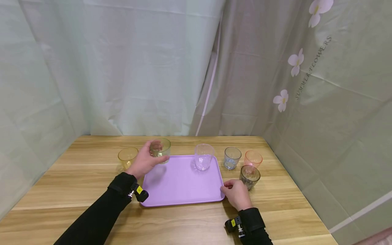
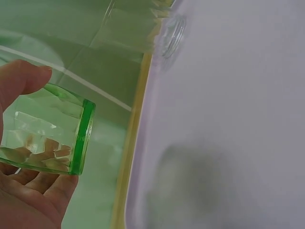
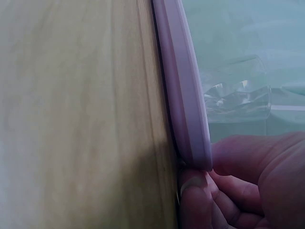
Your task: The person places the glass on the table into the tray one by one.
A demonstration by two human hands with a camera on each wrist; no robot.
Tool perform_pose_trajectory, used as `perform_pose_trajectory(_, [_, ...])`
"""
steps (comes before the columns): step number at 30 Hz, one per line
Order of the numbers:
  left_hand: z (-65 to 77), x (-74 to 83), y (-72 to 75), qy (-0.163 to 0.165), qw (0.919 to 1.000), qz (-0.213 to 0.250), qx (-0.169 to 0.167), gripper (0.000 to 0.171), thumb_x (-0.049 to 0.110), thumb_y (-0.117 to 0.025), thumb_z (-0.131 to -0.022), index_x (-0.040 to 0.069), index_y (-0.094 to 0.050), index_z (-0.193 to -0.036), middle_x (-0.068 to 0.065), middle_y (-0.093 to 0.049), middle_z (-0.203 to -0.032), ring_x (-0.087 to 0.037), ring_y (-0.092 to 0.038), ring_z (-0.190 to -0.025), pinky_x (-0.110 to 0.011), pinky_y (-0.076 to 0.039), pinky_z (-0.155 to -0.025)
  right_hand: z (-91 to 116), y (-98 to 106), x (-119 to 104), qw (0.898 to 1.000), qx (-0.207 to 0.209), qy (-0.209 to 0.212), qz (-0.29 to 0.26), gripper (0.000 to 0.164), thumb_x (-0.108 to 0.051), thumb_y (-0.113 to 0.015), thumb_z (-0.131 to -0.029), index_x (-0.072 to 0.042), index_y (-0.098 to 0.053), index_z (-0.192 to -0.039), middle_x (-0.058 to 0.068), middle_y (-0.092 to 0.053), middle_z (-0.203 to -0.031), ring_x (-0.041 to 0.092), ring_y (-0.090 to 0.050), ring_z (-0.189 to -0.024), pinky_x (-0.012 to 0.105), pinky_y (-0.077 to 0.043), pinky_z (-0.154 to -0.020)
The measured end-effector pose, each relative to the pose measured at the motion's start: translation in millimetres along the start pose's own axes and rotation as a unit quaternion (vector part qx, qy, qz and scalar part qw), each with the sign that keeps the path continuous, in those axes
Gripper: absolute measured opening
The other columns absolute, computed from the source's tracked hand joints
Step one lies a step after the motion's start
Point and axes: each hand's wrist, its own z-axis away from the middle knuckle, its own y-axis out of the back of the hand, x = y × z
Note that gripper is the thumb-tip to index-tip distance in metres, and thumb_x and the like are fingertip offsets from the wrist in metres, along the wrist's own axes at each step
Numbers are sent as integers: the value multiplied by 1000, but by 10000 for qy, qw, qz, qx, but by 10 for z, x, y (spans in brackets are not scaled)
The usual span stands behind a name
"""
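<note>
My left hand (image 1: 146, 160) grips a green glass (image 2: 45, 131) between thumb and fingers, holding it over the back left of the purple tray (image 1: 183, 185); in the left wrist view its base is clear of the tray. With thumb and fingertips, my right hand (image 1: 237, 194) pinches the tray's right edge near the front corner. The right wrist view shows the thumb on top of the rim (image 3: 190, 109) and a finger beneath it. A clear glass (image 1: 203, 157) stands upright at the back right of the tray.
Left of the tray, behind my left wrist, stands a yellow glass (image 1: 128, 157). To the right are a bluish glass (image 1: 232, 158), a pink-orange glass (image 1: 253, 159) and a dark grey glass (image 1: 249, 177), which is close to my right hand. Curtains (image 1: 147, 68) hang behind the wooden table (image 1: 76, 187).
</note>
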Motion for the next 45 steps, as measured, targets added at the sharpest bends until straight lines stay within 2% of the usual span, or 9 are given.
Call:
perform_pose_trajectory(9, [-36, -37, -129, -129, 9999, -9, 110, 82, 18, -89, -93, -3, -43, -157, -27, -58, -152, -40, -55, -140, -40, -44, -110, 7, -3, -5, 10000, -6, 66, -15, 19, -15, -82, -97, 2, -81, -106, 8, -78, -92, 17, -66, -80, 31, -55, -68])
perform_pose_trajectory(17, [-59, -67, -235, -130, 9997, -194, 55, 83, 22, -90, -92, -3, -44, -156, -26, -59, -150, -39, -57, -136, -42, -46, -109, 9, 5, -15, 10000, -12, 42, -21, 19, -14, -82, -97, 2, -81, -107, 8, -78, -92, 17, -67, -80, 31, -55, -68])
perform_pose_trajectory(25, [-64, -120, -353, -82, 9999, -75, -21, 82, 19, -90, -91, -4, -44, -155, -28, -59, -151, -39, -58, -136, -40, -46, -110, 10, 11, -22, 10000, -7, 59, 26, 17, -14, -82, -97, 1, -81, -106, 8, -79, -92, 17, -67, -80, 31, -55, -69])
perform_pose_trajectory(37, [-60, -159, -540, 72, 9998, -50, -151, 82, 22, -89, -92, -3, -44, -157, -27, -58, -154, -43, -55, -143, -54, -46, -118, 9, -6, 13, 10000, 38, 36, -3, 17, -14, -82, -97, 1, -82, -105, 7, -79, -91, 16, -66, -78, 30, -55, -68])
perform_pose_trajectory(45, [-74, -205, -616, 98, 9997, 39, -200, 84, 20, -89, -92, -4, -43, -158, -26, -58, -154, -42, -54, -144, -56, -44, -119, 11, -9, 2, 9999, 28, 113, -3, 18, -14, -83, -96, 1, -81, -105, 8, -78, -91, 16, -66, -78, 31, -55, -68])
